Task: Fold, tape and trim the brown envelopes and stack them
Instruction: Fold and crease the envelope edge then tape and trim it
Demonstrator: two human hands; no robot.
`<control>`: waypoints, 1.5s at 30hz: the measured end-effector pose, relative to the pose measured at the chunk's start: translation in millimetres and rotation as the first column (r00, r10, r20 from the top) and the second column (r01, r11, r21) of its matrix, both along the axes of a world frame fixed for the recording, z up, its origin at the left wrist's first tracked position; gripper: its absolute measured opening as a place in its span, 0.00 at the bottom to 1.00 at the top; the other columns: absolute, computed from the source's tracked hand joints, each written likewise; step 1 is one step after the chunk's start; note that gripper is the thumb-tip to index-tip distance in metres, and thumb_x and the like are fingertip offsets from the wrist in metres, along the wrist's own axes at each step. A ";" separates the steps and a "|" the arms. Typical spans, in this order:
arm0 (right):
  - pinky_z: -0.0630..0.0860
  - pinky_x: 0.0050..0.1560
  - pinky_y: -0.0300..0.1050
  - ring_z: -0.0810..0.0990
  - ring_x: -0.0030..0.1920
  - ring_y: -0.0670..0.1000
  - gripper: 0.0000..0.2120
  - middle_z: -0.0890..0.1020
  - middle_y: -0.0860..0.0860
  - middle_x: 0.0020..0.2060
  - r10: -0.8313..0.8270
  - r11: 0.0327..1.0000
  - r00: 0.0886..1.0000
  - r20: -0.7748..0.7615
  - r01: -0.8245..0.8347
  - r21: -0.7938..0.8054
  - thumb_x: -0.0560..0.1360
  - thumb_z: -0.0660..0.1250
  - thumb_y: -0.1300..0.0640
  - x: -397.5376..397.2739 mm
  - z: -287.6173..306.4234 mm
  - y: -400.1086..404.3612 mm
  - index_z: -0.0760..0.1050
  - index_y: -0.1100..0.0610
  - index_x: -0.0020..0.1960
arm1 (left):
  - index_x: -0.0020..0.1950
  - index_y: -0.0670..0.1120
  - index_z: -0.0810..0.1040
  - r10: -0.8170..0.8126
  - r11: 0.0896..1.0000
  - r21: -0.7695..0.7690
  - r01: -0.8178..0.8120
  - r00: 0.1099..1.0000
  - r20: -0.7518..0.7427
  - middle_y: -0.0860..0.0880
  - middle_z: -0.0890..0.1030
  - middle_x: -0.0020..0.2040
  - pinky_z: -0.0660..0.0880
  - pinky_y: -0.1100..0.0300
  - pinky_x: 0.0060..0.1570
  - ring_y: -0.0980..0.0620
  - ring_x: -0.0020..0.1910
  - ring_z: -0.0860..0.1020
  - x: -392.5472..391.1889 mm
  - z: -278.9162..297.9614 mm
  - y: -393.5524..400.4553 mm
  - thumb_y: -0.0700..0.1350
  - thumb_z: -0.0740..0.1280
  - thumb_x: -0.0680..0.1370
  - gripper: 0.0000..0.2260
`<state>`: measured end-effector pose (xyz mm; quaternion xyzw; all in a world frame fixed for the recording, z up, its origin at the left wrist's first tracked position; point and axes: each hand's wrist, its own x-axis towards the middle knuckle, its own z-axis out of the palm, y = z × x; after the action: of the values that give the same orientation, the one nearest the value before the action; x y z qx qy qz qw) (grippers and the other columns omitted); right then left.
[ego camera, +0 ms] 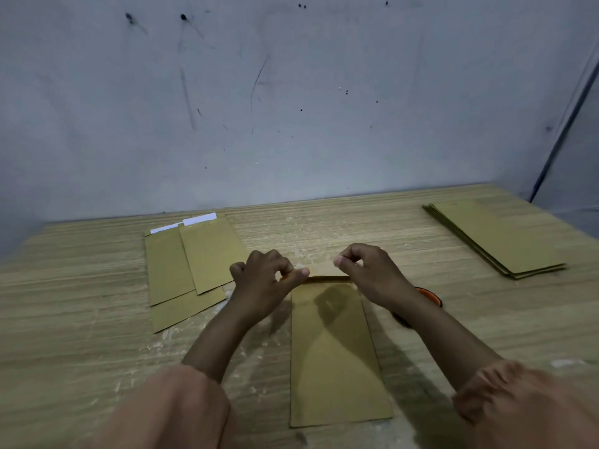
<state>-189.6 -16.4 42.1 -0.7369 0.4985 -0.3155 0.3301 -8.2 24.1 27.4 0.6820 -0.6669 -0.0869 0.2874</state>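
Observation:
A brown envelope (337, 358) lies lengthwise on the wooden table (81, 319) in front of me. Its far flap is bent up along a crease. My left hand (265, 283) pinches the flap's left end between thumb and fingers. My right hand (366, 270) pinches the flap's right end with curled fingers. To the left lie three brown envelopes (191, 264) overlapping, two with white strips at their far ends. At the far right sits a neat stack of brown envelopes (496, 238).
An orange and black round object (428, 296), partly hidden behind my right wrist, lies on the table just right of the envelope. A marked grey wall (291, 92) rises right behind the table's far edge.

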 end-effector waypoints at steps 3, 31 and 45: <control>0.70 0.47 0.41 0.76 0.49 0.48 0.11 0.80 0.51 0.45 -0.030 0.999 0.998 0.057 0.028 0.043 0.78 0.63 0.57 -2.0 0.9 -3.3 0.77 0.65 0.47 | 0.31 0.53 0.68 0.042 0.999 0.011 -0.042 0.998 -0.036 0.56 0.71 0.39 0.50 0.55 0.41 0.57 0.50 0.66 -5.3 4.0 -6.9 0.59 0.62 0.76 0.17; 0.72 0.42 0.41 0.77 0.38 0.43 0.13 0.79 0.47 0.36 -0.201 0.957 0.972 0.123 0.169 0.234 0.76 0.64 0.60 -12.6 -20.1 -33.5 0.78 0.71 0.47 | 0.40 0.61 0.76 0.075 0.985 0.159 -0.070 0.997 -0.029 0.63 0.76 0.38 0.49 0.56 0.42 0.55 0.59 0.71 1.6 1.8 -41.6 0.60 0.59 0.78 0.11; 0.75 0.44 0.45 0.78 0.37 0.47 0.12 0.81 0.50 0.34 -0.245 0.940 0.967 0.075 0.218 0.261 0.75 0.64 0.61 -7.5 -29.1 -36.9 0.80 0.70 0.44 | 0.49 0.61 0.79 0.044 0.942 0.317 -0.111 0.977 0.209 0.57 0.80 0.50 0.53 0.53 0.48 0.52 0.59 0.70 2.2 1.1 -53.7 0.57 0.57 0.80 0.11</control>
<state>-197.0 -53.2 13.0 -0.6078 0.5993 -0.3253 0.4071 -6.0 -29.6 28.5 0.7512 -0.6411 -0.1160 0.1056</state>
